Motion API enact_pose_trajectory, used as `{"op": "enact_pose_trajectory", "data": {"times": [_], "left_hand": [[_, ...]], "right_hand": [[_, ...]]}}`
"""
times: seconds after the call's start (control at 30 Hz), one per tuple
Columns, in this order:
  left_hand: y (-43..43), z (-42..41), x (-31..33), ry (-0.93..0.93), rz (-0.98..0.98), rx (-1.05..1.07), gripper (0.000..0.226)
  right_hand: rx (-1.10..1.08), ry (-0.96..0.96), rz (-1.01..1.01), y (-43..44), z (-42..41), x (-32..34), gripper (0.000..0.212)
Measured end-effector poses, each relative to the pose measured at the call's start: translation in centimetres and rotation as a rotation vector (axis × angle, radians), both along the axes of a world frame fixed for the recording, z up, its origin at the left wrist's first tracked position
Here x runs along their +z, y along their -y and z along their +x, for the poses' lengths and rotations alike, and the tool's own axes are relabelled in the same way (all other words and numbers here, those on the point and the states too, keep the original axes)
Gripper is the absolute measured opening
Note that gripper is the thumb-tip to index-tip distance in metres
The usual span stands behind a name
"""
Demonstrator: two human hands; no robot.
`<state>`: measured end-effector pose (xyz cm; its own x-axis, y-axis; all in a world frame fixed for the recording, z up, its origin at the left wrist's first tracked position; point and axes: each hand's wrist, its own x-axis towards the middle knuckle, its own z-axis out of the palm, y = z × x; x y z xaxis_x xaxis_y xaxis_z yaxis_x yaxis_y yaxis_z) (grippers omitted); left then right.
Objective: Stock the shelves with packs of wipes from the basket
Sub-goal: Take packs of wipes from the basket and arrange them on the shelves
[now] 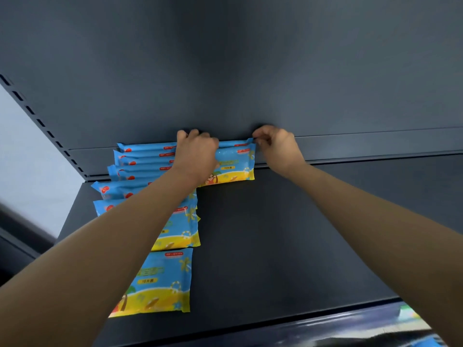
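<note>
Shelf (300, 234): sheet metal by the look, dark grey paint, matt, smooth. Back panel (250, 71): same painted finish, matt w/ a faint soft sheen mid-panel. Slotted upright (40, 121) at left: same dark coat, punched slots. Front rail (325, 319): glossier, catches a light streak; material can't tell. Row of packs (142, 159): thin plastic film, glossy, printed blue/red, glints along the top folds. Front pack (160, 281): same film, blue/yellow print, slightly wrinkled, end seals crimped w/ zigzag-cut edges. Back pack (235, 166): same glossy film, creased near the top. Left hand (198, 156) & right hand (278, 146): bare skin, matt. Wall (25, 159) at left: pale, smooth, blurred.
</note>
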<state>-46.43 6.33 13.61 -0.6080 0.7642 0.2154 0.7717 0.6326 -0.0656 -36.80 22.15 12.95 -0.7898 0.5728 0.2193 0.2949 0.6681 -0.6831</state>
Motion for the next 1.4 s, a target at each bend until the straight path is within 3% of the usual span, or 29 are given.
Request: {"op": "enact_pose_trajectory", "data": {"times": [0.23,0.53,0.87,1.13,1.4], "left_hand": [[-0.6,0.3,-1.0,-0.093,0.059,-0.002,0.043],[-0.1,2.3,0.7,-0.114,-0.015,0.018,0.054],[1.1,14.7,5.3,-0.188,0.318,-0.248,0.031],[1.8,27.0,7.9,-0.273,0.417,-0.394,0.039],[-1.1,41.3,0.9,-0.056,0.257,-0.523,0.037]], "right_hand": [[0.040,-0.004,0.213,0.5,1.8,0.4,0.025],[0.151,0.053,0.514,1.6,5.1,1.3,0.034],[0.132,-0.013,0.914,3.6,14.9,4.7,0.021],[0.037,-0.089,1.003,3.3,27.7,6.7,0.029],[0.026,0.016,0.815,0.5,43.4,0.9,0.027]]}}
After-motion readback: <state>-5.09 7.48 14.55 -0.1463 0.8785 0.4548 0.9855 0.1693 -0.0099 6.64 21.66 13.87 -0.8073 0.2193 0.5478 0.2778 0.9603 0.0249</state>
